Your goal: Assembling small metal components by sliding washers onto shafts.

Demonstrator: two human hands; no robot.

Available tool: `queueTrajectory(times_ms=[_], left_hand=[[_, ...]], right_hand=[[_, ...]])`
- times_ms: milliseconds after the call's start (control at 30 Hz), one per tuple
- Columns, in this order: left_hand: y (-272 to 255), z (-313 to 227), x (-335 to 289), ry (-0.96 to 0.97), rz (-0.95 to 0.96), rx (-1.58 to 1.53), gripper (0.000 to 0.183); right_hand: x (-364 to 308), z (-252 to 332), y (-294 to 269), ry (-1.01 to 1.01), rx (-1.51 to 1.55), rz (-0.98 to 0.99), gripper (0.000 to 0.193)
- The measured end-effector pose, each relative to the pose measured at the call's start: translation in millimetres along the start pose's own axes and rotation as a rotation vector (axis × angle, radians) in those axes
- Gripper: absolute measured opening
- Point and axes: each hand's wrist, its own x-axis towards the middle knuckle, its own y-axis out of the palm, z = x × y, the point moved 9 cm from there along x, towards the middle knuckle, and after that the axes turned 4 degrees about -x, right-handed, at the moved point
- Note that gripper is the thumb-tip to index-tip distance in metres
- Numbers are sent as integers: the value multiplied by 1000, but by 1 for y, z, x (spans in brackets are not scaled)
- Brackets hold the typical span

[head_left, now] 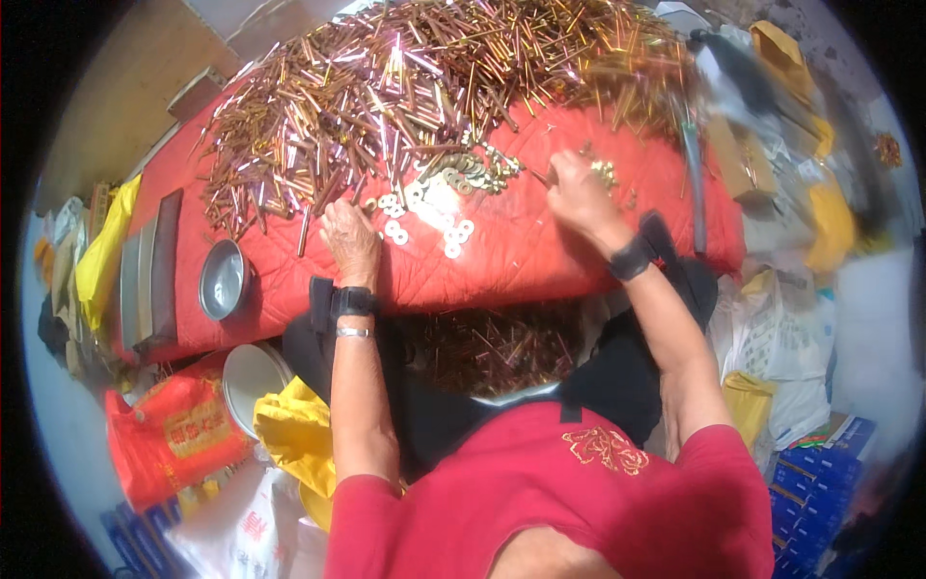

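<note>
My left hand (pixel 351 239) rests on the red quilted cover (pixel 424 275), its fingers bent down beside several flat washers (pixel 394 205). What its fingertips hold, if anything, is hidden. My right hand (pixel 582 198) is closed, fingertips pinched, and a short length of a dark bolt (pixel 538 178) sticks out from them to the left. Small brassy nuts (pixel 605 172) lie just beyond its knuckles. Between my hands, pale washers spread in a loose patch, with more nuts and washers (pixel 473 174) heaped behind. A large pile of copper-coloured bolts (pixel 386 106) covers the far side.
A grey metal bowl (pixel 224 280) and dark flat bars (pixel 159 270) sit at the left. More bolts (pixel 502 347) lie below the cover's near edge, between my legs. Plastic bags (pixel 786 318) and blue boxes (pixel 815 482) crowd the right; a red bag (pixel 178 434) stands lower left.
</note>
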Motion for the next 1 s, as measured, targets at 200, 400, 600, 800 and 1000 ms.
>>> queueTrajectory(times_ms=[200,400,600,800,1000], left_hand=[[16,-22,-19,-422,189,-1325,11],[42,-43,-49,-873,414,-2085,18],[39,-42,-52,-920,396,-2162,22],[34,-40,-50,-882,349,-2174,14],[32,-54,-54,-876,417,-2201,19]], right_hand=[[-18,3,20,-68,21,-10,19],[-30,95,30,-257,252,172,10],[-25,99,44,-312,25,164,9],[-14,114,56,-271,-374,558,7],[0,126,79,-426,-512,685,10]])
